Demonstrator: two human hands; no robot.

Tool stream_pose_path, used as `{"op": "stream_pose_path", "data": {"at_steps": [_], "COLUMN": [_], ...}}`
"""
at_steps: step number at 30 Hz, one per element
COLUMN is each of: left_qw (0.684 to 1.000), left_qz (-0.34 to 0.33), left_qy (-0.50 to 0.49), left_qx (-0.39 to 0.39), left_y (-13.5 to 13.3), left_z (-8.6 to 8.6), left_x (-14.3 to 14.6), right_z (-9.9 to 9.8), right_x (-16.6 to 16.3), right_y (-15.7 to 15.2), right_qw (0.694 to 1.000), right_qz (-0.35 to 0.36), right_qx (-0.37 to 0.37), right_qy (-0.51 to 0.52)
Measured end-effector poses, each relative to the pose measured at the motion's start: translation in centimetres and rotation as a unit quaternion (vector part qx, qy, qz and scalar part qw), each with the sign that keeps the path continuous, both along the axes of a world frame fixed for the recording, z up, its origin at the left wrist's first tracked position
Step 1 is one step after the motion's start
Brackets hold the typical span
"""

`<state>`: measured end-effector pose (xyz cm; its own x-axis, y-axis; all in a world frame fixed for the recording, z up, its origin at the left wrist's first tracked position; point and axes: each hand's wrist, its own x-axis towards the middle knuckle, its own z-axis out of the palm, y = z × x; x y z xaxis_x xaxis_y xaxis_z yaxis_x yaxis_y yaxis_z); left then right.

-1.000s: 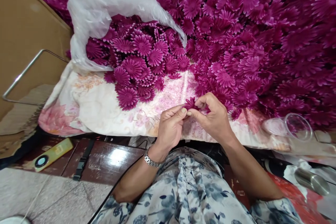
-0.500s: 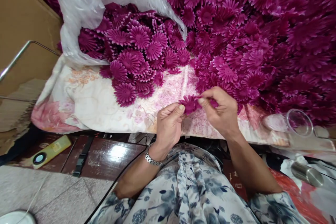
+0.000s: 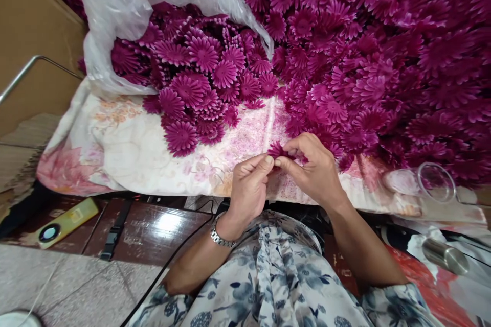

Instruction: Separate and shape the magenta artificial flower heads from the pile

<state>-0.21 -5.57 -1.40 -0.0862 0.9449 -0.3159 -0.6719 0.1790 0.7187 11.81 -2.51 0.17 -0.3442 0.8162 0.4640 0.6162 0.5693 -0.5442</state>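
Observation:
A magenta artificial flower head is pinched between my two hands, just above the front of the cloth-covered table. My left hand grips its near edge between thumb and finger, the fist closed. From the other side my right hand closes thumb and fingers on the same flower, the two thumbs almost touching. Parts of the flower are hidden behind the fingers. Beyond my right hand rises a big heap of loose magenta flower heads. A smaller pile of stacked flower heads spills out to the left.
A white plastic bag lies around the smaller pile. The flowered cloth covers the table. A clear plastic cup lies at right, near a metal cylinder. A yellow phone-like object rests on the dark bench.
My right hand has moved slightly left and down, its thumb coming up against my left thumb. The flower is now more covered by the fingers.

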Motion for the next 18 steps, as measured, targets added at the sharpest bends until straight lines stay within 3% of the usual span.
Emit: {"op": "stream_pose_path", "data": {"at_steps": [9, 18], "left_qw": [1.0, 0.998], "left_qz": [0.003, 0.061], "left_qy": [0.029, 0.032], "left_qx": [-0.002, -0.009], "left_y": [-0.64, -0.22], "left_z": [-0.77, -0.41], "left_x": [-0.3, -0.55], "right_z": [-0.03, 0.48], "right_x": [0.42, -0.39], "right_y": [-0.06, -0.79], "right_qw": [0.993, 1.0], "right_qz": [0.011, 0.003], "right_qx": [-0.09, -0.016], "right_qy": [0.076, 0.001]}}
